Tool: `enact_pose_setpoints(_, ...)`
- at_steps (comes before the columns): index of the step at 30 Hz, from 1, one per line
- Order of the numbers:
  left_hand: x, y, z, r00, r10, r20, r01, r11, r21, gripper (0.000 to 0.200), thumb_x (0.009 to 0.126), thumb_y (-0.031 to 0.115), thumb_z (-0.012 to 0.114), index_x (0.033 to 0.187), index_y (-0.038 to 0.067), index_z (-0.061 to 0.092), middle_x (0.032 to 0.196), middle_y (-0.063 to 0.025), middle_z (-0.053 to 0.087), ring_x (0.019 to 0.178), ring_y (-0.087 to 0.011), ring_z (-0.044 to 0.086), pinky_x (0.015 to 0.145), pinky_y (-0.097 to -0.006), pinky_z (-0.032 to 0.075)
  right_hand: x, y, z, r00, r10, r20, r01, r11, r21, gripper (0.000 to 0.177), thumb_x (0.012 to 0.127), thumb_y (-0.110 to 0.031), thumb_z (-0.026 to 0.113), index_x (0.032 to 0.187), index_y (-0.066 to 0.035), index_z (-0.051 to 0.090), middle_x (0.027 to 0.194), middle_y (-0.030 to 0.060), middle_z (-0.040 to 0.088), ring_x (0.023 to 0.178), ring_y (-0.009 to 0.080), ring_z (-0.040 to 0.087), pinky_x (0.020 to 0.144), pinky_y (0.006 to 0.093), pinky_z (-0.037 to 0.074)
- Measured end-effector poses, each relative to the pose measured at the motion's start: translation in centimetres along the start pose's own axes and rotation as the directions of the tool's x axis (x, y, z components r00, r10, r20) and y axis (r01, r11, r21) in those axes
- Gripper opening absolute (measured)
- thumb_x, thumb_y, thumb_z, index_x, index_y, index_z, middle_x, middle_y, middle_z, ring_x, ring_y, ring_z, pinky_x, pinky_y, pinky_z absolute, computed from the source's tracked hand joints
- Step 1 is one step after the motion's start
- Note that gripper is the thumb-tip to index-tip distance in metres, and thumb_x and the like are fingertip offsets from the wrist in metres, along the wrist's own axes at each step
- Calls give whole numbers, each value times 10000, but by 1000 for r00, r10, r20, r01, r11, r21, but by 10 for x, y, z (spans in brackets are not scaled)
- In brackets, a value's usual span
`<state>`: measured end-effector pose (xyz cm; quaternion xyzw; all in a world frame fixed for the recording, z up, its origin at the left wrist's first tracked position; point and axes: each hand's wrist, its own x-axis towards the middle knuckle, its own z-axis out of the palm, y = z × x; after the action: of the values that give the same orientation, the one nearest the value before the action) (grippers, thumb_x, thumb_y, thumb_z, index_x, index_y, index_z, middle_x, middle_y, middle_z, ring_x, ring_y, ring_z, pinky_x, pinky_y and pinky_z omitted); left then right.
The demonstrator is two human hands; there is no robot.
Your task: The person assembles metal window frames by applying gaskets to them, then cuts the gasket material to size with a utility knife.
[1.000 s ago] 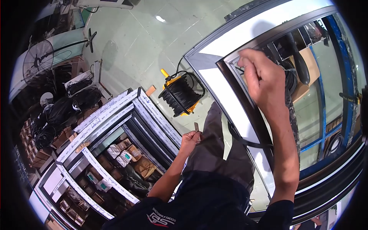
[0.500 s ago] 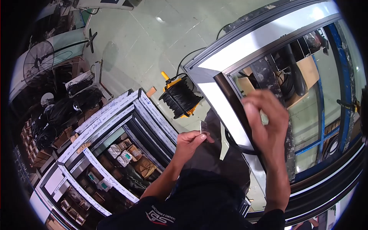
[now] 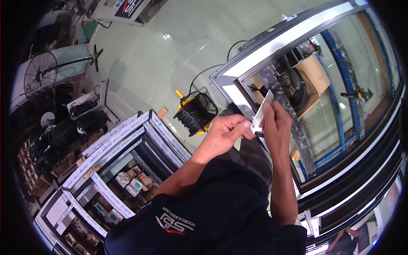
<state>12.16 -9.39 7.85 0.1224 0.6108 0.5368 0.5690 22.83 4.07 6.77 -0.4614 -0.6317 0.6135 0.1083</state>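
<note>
A flat, pale strip (image 3: pixel 264 111) with what looks like a small hole near its lower end stands tilted between my hands, in front of my chest. My right hand (image 3: pixel 278 125) is closed around it from the right, fingers behind and along its edge. The thumb and fingers of my left hand (image 3: pixel 227 136) pinch together at the strip's lower end, by a small dark piece (image 3: pixel 258 134). Most of that dark piece is hidden by the fingers. Beyond my right hand lies a large window frame (image 3: pixel 233 91) with white and dark profiles.
The large frame rests on blue-and-grey supports (image 3: pixel 340 114); an open cardboard box (image 3: pixel 314 72) shows through it. A black cable reel (image 3: pixel 193 117) with yellow parts stands on the floor (image 3: pixel 157 63). To the left are taped frames (image 3: pixel 112 134) and a fan (image 3: pixel 41 73).
My right hand has come down and left to meet my left hand, which has moved right and up. The pale strip now shows between them. The view has shifted slightly.
</note>
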Motion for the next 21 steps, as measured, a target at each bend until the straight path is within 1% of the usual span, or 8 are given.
enact_pose_setpoints(2,4,1,-18,982,176,-62,-166,976,142,270,1050,185,565,1036,-64,670,867,-104,735,788,-141,682,756,-283,553,13,4,3,999,40,-26,-40,999,-4,287,1000,-174,552,766,-7,545,623,29,517,548,93,489,513,268,382)
enact_pose_setpoints(4,18,6,-44,965,239,-106,-235,971,49,270,1049,181,569,1067,-71,666,854,-111,729,778,-150,678,761,-296,557,21,5,7,989,148,-30,-147,989,25,280,983,-173,558,762,-2,533,610,26,520,533,87,485,499,266,379)
enact_pose_setpoints(7,50,45,-69,942,268,-202,-238,958,160,276,1040,190,573,1053,-66,675,839,-88,723,752,-121,648,725,-269,529,32,20,21,986,34,-166,-59,987,-149,229,926,-149,586,756,-8,526,618,16,536,540,70,493,479,266,375)
enact_pose_setpoints(12,140,78,-89,947,319,34,-316,908,276,211,1000,155,620,1042,-34,706,785,-36,699,721,-74,595,659,-227,459,29,-4,32,915,211,-344,-201,977,66,154,816,-110,644,772,37,627,599,68,608,551,101,538,521,297,420)
enact_pose_setpoints(13,152,89,-89,968,235,92,-251,880,402,280,990,199,617,1069,-58,695,952,-118,733,856,-198,672,798,-310,523,28,-3,38,893,233,-384,-235,971,44,147,819,-117,641,807,30,649,616,79,621,565,122,561,548,304,440)
enact_pose_setpoints(16,207,86,-83,729,578,367,-641,388,662,389,958,261,655,1190,-51,649,1180,-207,675,1060,-334,643,903,-396,507,25,-25,54,845,233,-480,-360,914,-189,181,862,-153,623,933,-10,709,759,182,696,716,340,697,689,420,529)
enact_pose_setpoints(19,254,73,-60,631,653,419,-686,217,694,603,930,369,676,1345,-45,536,1375,-271,538,1231,-426,531,991,-468,455,24,-28,76,862,147,-486,-316,905,-286,193,888,-153,650,1011,-22,722,813,217,708,788,386,702,729,458,537)
enact_pose_setpoints(21,262,64,-48,721,551,421,-639,290,713,711,933,430,662,1412,-52,453,1418,-276,499,1283,-425,497,1036,-478,425,25,-28,85,872,67,-485,-300,856,-421,217,905,-158,661,1058,-17,724,809,227,707,755,361,706,719,429,538)
